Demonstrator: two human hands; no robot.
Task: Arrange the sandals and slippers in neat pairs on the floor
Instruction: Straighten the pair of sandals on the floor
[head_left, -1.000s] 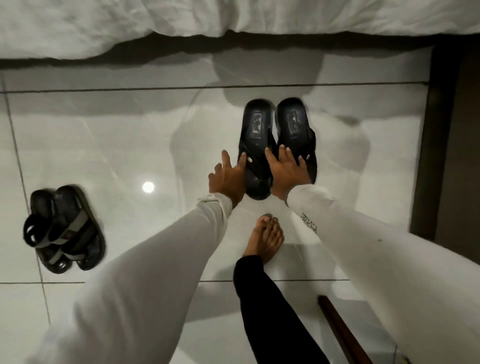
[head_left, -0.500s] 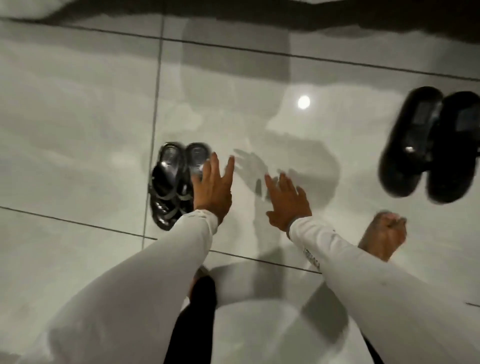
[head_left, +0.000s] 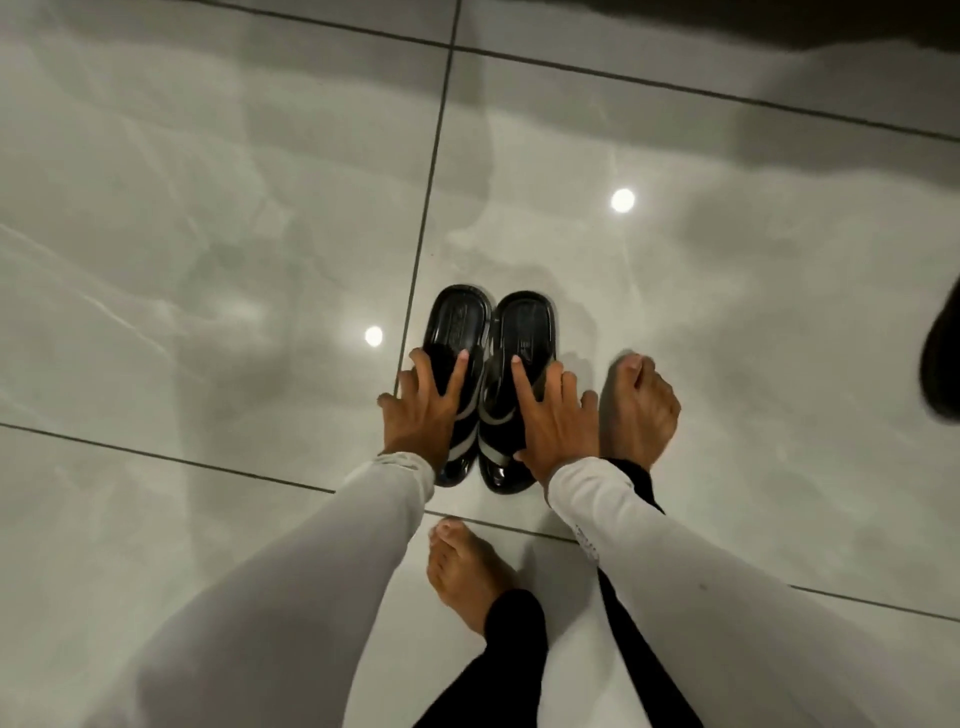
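Note:
Two black sandals with grey straps lie side by side on the glossy tile floor, toes pointing away from me. My left hand (head_left: 421, 410) lies over the straps of the left sandal (head_left: 460, 322), thumb on its outer side and fingers spread across the top. My right hand (head_left: 550, 421) grips the right sandal (head_left: 527, 327) the same way. The two sandals touch along their inner edges. A black slipper (head_left: 943, 364) shows only partly at the right edge of the view.
My bare right foot (head_left: 639, 410) stands just right of the sandals, and my bare left foot (head_left: 467, 566) is planted behind them. Grey tile floor (head_left: 208, 260) with dark grout lines spreads all around. A dark shadow band runs along the top right.
I have turned from the black slippers to the strapped sandals. Both hands, open in the air half a second ago, now rest on the sandals, which lie parallel instead of overlapped.

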